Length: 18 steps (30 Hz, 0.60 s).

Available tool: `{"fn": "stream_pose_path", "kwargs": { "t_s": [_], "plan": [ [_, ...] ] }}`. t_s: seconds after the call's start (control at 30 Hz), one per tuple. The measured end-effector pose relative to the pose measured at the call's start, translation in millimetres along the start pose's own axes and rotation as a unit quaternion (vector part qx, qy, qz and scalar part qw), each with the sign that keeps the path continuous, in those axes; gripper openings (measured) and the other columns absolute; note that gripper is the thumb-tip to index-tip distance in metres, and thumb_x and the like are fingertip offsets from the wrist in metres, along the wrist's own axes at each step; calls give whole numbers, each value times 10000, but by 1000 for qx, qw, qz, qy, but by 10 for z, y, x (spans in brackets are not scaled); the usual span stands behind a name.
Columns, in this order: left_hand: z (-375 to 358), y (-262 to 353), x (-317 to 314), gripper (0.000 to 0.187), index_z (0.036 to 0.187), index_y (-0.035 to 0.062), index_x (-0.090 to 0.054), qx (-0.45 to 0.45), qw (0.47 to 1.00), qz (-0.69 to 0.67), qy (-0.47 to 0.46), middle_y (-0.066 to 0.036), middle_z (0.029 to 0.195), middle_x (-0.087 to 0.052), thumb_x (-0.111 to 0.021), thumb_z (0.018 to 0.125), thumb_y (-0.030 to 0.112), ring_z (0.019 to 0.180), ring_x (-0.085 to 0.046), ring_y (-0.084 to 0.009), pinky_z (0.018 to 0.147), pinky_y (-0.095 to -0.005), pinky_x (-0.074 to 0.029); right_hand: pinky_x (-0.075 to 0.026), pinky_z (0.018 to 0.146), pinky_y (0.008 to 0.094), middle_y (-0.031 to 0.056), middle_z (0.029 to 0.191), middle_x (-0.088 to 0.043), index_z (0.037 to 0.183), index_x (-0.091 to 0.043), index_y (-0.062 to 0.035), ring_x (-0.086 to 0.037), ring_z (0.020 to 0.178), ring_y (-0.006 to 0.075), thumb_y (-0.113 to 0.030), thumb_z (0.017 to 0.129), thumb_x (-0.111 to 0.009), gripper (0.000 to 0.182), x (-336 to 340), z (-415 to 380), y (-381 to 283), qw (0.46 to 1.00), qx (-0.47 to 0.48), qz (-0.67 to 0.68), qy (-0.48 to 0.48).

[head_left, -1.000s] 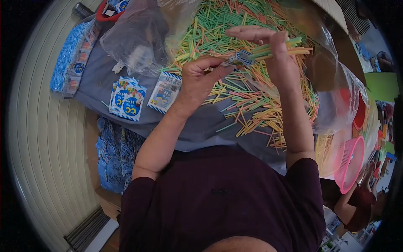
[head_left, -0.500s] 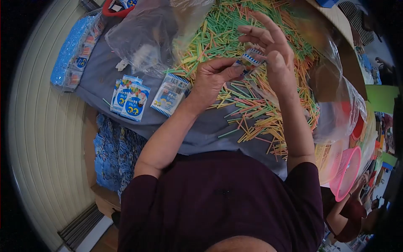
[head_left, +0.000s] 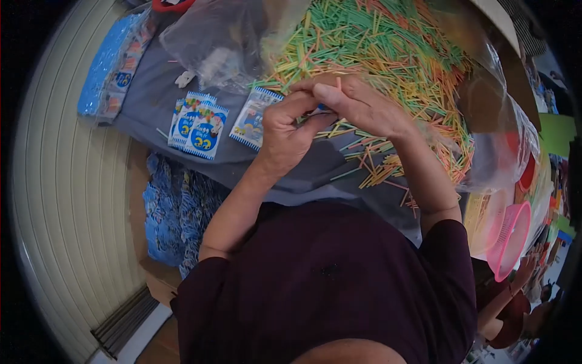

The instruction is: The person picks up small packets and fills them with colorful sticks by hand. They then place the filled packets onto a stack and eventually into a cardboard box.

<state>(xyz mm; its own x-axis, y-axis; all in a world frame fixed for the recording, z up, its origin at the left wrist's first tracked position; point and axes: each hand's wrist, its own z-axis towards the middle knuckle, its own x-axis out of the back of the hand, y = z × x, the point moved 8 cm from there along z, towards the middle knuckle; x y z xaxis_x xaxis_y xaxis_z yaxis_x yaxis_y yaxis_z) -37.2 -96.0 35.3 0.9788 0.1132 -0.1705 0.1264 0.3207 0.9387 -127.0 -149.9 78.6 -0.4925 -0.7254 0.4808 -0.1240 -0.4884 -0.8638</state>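
Note:
My left hand (head_left: 290,130) is closed in a pinch on a small printed packet, almost wholly hidden behind the fingers; only a bit of blue shows between the hands. My right hand (head_left: 367,109) bends over it from the right, fingers curled and touching the left. A short pinkish stick (head_left: 339,84) pokes up by the right thumb. Behind both hands spreads a large pile of thin green, yellow and orange sticks (head_left: 364,45). Just left of my left hand lies a flat blue-and-white packet (head_left: 247,124), and farther left a few overlapping packets (head_left: 206,136).
A clear bag of stacked packets (head_left: 112,67) lies at the far left. Crumpled clear plastic (head_left: 218,48) is behind the packets. Below the table edge stands a box of blue wrappers (head_left: 167,212). A pink basket (head_left: 510,239) and another person's arm (head_left: 506,303) are at right.
My right hand has come down and left from its raised, spread position and closed over the packet. My left hand has shifted slightly down and left. The view has moved a little.

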Motion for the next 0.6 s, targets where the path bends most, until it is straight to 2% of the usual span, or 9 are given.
{"fn": "stream_pose_path", "kwargs": {
  "t_s": [0.1,0.23,0.27,0.33,0.43,0.5,0.53,0.57,0.6],
  "plan": [
    [-34,-47,11,162,960,-19,-692,8,999,-23,-42,-22,910,-690,-708,811,-81,852,-638,-94,742,-252,-523,-460,932,360,132,1262,-580,1460,-429,-81,-554,1130,216,-514,968,-495,659,89,-89,-16,995,-10,98,36],
    [-60,-75,31,156,971,-21,-695,23,998,-56,-16,-27,905,-688,-707,822,-67,842,-637,-89,733,-249,-522,-444,967,379,128,1294,-577,1430,-467,-69,-546,1182,245,-435,976,-497,583,300,-124,-234,973,85,123,174],
    [-53,-19,-30,160,980,-20,-697,15,995,-93,-26,-30,901,-685,-707,826,-61,842,-635,-87,728,-247,-519,-444,967,379,128,1294,-577,1430,-467,-69,-546,1182,245,-435,976,-497,583,267,-144,-255,974,88,124,170],
    [-64,13,-102,162,993,-20,-701,2,993,-115,-28,-34,888,-682,-708,833,-46,841,-635,-86,718,-245,-512,-431,995,409,139,1297,-592,1362,-537,-44,-545,1209,278,-423,989,-458,538,-65,-129,-208,999,41,-32,15],
    [-160,40,-5,147,974,-19,-708,30,993,-113,-25,-46,854,-682,-719,829,-30,829,-640,-99,709,-256,-506,-408,1018,431,153,1326,-585,1333,-557,-16,-531,1235,304,-489,1002,-384,603,-14,-180,-166,990,55,-43,126],
    [-235,17,158,149,948,-22,-711,-7,1000,-5,-3,-67,844,-678,-738,802,-25,814,-643,-112,714,-266,-506,-381,1050,420,162,1316,-586,1373,-515,-9,-521,1243,302,-576,992,-330,707,-23,-183,-91,979,21,62,191],
    [-274,40,175,180,965,-28,-698,-10,1000,-5,-8,-67,903,-688,-733,791,-53,863,-639,-108,743,-258,-501,-372,1058,413,177,1327,-567,1417,-458,-1,-518,1240,299,-637,977,-280,793,-59,-156,-80,990,0,-24,137],
    [-310,60,165,213,982,-33,-686,-12,1000,-6,-18,-67,963,-698,-729,779,-80,911,-636,-104,772,-249,-496,-372,1058,413,177,1327,-567,1417,-458,-1,-518,1240,299,-637,977,-280,793,-83,-151,-94,990,-3,-27,138],
    [-340,83,156,213,982,-33,-686,-11,1000,-10,-24,-67,963,-698,-729,779,-80,911,-636,-104,772,-249,-496,-372,1059,412,181,1328,-560,1427,-445,-2,-517,1240,303,-633,978,-291,790,-289,-103,-91,998,-21,38,53]
  ]
}}
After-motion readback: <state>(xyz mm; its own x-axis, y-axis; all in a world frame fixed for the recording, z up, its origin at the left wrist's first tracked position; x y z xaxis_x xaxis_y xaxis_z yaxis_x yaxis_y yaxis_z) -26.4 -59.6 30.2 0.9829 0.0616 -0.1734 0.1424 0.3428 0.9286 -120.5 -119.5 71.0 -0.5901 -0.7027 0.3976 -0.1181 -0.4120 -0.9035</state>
